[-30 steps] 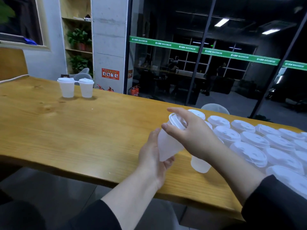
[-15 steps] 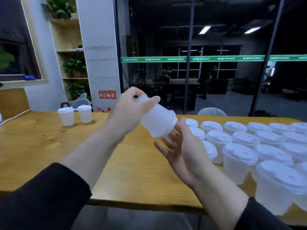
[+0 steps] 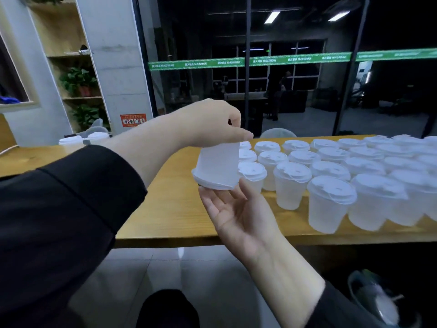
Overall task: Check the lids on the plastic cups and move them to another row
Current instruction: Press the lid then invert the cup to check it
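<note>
A lidded plastic cup [image 3: 217, 165] was held upside down above the wooden table's [image 3: 165, 204] near edge, the left hand [image 3: 208, 124] gripping its base from above. The right hand [image 3: 238, 216] lay open, palm up, fingertips touching the lid [image 3: 212, 183]. Rows of lidded cups [image 3: 331, 176] stood at right; two more [image 3: 82, 140] stood far left.

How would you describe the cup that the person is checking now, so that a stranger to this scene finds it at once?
Start at the long wooden table and the block of lidded white cups standing on its right part. Just left of that block, one cup is in the air above the table's near edge. Unlike all its neighbours, it is upside down, lid downward, gripped at its base by the left hand over the open right hand.
</note>
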The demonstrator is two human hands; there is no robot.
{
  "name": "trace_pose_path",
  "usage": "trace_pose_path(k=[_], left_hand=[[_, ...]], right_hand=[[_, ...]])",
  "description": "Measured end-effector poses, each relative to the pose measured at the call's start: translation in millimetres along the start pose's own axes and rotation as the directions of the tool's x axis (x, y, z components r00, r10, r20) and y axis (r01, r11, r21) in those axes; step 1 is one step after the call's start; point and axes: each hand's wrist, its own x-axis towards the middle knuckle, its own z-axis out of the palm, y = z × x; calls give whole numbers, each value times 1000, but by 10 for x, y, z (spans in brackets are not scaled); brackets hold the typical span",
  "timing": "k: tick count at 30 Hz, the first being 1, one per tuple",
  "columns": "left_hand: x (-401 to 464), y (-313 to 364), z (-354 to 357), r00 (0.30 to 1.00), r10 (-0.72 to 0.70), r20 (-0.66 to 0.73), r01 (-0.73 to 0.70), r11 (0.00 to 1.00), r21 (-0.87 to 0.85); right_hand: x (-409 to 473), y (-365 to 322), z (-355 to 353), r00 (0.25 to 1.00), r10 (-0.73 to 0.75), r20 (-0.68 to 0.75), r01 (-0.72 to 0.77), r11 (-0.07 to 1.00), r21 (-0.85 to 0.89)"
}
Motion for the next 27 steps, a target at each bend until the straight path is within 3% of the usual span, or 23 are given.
trace_pose_path(k=[3, 6, 8, 11, 13, 15, 17, 18, 20, 23, 27], left_hand=[[-17, 82, 60, 996, -32, -85, 21, 992, -123], [-125, 99, 336, 968, -103, -227, 13, 931, -364], [-271, 77, 662, 933, -156, -326, -65, 814, -577], [-511, 70, 1151, 941, -203, -273, -95, 614, -783], [-613, 120, 1420, 958, -218, -186, -29, 573, -819], [-651, 218, 1599, 958, -258, -125, 22, 501, -865], [-657, 352, 1691, 964, -267, -9, 78, 312, -947], [-651, 412, 1712, 960, -267, 85, 140, 195, -971], [-632, 488, 1732, 946, -236, 220, 240, 60, -969], [-596, 522, 1750, 927, -211, 310, 309, -38, -950], [-613, 583, 1733, 913, -204, 354, 332, -135, -933]], right_hand=[[-20, -104, -83, 1000, 7, -25, -8, 1000, -18], [-40, -292, -139, 999, 34, -11, -34, 999, -14], [-85, -468, -154, 1000, -12, -17, 11, 999, -43], [-139, -701, -201, 982, -183, -42, 163, 942, -293], [-150, -802, -208, 937, -343, -66, 241, 771, -590], [-140, -842, -240, 860, -510, -28, 242, 455, -857], [-123, -849, -293, 804, -592, 58, 177, 145, -973], [-111, -849, -329, 793, -601, 95, 155, 48, -987], [-79, -845, -412, 792, -593, 146, 147, -47, -988], [-53, -841, -492, 802, -566, 190, 120, -159, -980], [-27, -856, -616, 785, -595, 174, 109, -144, -984]])
